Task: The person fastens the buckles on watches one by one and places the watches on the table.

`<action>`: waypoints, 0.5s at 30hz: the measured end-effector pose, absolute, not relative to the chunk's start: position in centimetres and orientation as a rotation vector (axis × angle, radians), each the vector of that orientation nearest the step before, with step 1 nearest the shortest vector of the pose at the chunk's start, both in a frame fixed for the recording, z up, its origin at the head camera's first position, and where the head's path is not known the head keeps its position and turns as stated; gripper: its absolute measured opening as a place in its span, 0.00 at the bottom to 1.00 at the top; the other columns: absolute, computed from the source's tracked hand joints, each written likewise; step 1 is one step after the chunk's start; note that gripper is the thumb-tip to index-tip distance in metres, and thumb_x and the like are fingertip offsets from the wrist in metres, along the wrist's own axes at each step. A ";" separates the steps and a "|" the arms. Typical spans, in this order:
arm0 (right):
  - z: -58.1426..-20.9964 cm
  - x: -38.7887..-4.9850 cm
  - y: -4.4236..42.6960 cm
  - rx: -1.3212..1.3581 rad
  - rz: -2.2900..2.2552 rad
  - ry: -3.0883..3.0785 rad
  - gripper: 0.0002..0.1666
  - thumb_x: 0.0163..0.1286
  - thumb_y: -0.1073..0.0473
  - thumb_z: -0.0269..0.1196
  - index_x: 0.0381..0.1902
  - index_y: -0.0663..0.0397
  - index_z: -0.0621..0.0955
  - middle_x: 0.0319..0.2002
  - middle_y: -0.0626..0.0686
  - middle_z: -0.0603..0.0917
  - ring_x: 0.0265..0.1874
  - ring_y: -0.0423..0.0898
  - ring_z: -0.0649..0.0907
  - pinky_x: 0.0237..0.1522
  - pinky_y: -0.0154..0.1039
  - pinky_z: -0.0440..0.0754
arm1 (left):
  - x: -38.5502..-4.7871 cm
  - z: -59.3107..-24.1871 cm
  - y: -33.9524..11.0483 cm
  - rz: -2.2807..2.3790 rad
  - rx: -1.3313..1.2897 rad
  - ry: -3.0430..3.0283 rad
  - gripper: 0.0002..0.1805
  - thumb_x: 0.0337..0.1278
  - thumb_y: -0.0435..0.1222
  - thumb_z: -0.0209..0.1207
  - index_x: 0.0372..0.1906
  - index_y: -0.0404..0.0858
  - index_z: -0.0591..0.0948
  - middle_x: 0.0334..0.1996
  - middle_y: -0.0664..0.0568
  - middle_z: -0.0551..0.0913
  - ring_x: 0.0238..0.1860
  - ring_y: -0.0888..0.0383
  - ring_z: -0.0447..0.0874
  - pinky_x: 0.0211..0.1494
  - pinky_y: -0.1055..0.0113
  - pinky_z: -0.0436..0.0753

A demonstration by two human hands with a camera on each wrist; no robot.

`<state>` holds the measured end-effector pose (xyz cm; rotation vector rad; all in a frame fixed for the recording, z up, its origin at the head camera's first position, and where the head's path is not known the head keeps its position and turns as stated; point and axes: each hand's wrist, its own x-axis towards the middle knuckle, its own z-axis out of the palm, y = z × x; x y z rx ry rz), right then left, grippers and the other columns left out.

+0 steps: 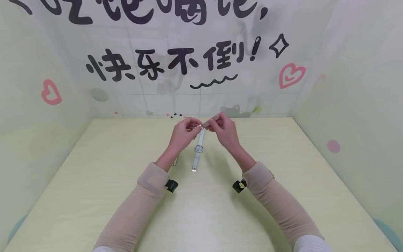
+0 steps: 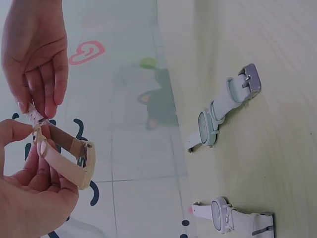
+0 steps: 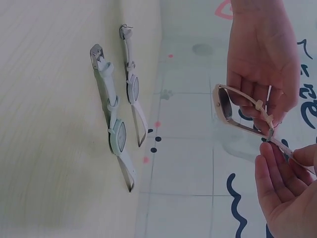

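A cream watch (image 2: pixel 81 173) hangs with its band looped between the two hands, held above the table. My left hand (image 1: pixel 183 134) pinches the band near its buckle (image 3: pixel 270 134). The fingers of my right hand (image 1: pixel 225 132) pinch the strap end (image 3: pixel 283 148), which passes through the buckle area; how far it is threaded I cannot tell. Below the hands, a pale green watch (image 1: pixel 198 148) lies stretched out on the table. A white watch (image 3: pixel 132 89) lies beside it, mostly hidden by the left hand and wrist in the head view.
The light wooden table (image 1: pixel 201 217) meets a pale wall sheet (image 1: pixel 126 101) with dark lettering and small pictures just behind the hands. Similar sheets stand at both sides. A small black device (image 1: pixel 171 186) sits at the left wrist and another (image 1: pixel 239 186) at the right.
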<state>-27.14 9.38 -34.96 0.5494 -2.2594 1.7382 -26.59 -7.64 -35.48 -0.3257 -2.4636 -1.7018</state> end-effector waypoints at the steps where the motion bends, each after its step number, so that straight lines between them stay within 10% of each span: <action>1: -34.9 -27.1 9.4 0.548 1.743 -2.258 0.09 0.75 0.62 0.58 0.42 0.66 0.75 0.41 0.66 0.88 0.39 0.54 0.89 0.44 0.37 0.89 | -26.6 -35.5 -7.7 -1.723 -0.319 -2.460 0.12 0.67 0.35 0.59 0.51 0.35 0.81 0.45 0.41 0.85 0.40 0.53 0.83 0.36 0.73 0.83; 15: -34.9 -27.0 9.4 0.559 1.745 -2.255 0.10 0.75 0.63 0.58 0.43 0.69 0.75 0.42 0.68 0.87 0.41 0.60 0.88 0.45 0.38 0.89 | -26.8 -35.7 -7.4 -1.757 -0.296 -2.408 0.10 0.65 0.36 0.62 0.46 0.34 0.81 0.40 0.42 0.86 0.33 0.58 0.80 0.30 0.76 0.79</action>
